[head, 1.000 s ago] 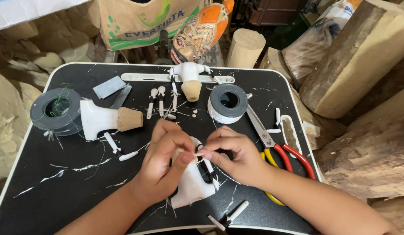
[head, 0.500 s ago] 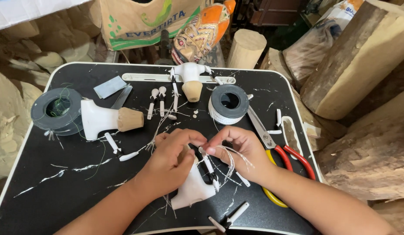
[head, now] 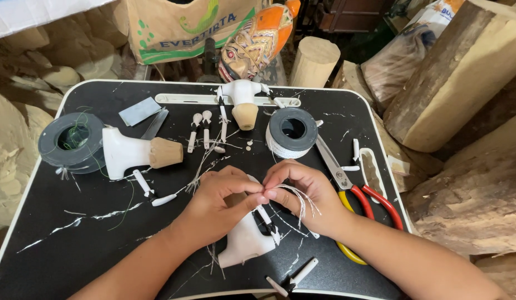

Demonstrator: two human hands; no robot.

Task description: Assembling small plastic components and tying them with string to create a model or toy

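Observation:
My left hand [head: 222, 203] and my right hand [head: 302, 191] meet fingertip to fingertip over the black tray table [head: 47, 222]. Together they pinch a bundle of thin white threads [head: 299, 203] that fans out below my right fingers. Under the hands lies a white carved torso piece [head: 244, 244] with a small white limb against it; my left hand partly covers it. A second white torso with a bare wood base [head: 138, 151] lies at the left, and a third [head: 241, 103] lies at the back.
Two grey spools, one at the left [head: 72, 141] and one at the middle [head: 292, 132]. Scissors with red and yellow handles [head: 358, 191] lie by my right wrist. Small white limbs [head: 205, 130] and thread scraps are scattered about. Logs [head: 458, 78] crowd the right side.
Both hands rose slightly off the white torso and drew together at the fingertips. The threads now hang from my right fingers.

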